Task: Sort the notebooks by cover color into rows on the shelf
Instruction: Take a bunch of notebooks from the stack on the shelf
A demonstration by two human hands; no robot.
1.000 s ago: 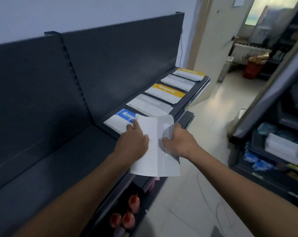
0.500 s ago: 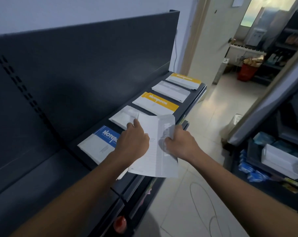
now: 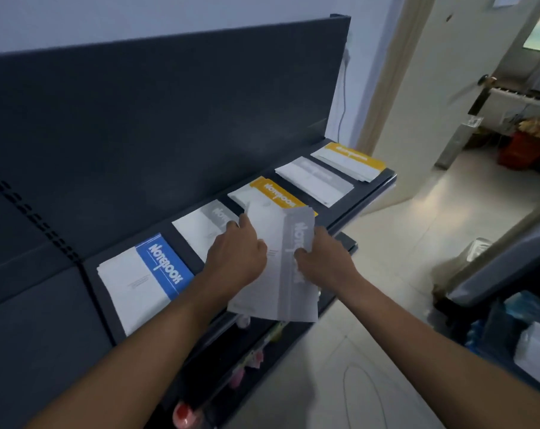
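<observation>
Both hands hold a grey-banded notebook [image 3: 282,274] above the front edge of the dark shelf [image 3: 373,187]. My left hand [image 3: 236,258] grips its left side and my right hand [image 3: 322,261] pinches its right side over the grey band. Lying in a row on the shelf are a blue-banded notebook [image 3: 148,274], a grey-banded notebook [image 3: 200,227] partly under my left hand, a yellow-banded notebook [image 3: 262,193], another grey one [image 3: 315,179] and a yellow one [image 3: 349,159] at the far end.
A tall dark back panel [image 3: 169,119] rises behind the shelf. Lower shelves hold red bottles [image 3: 182,413] and small packets. To the right lie a tiled floor [image 3: 370,305], an open doorway and another rack with packaged goods [image 3: 525,335].
The view has swung left and closer, so the row of notebooks sits more to the centre. The held notebook has moved forward over the grey and yellow notebooks, still in both hands.
</observation>
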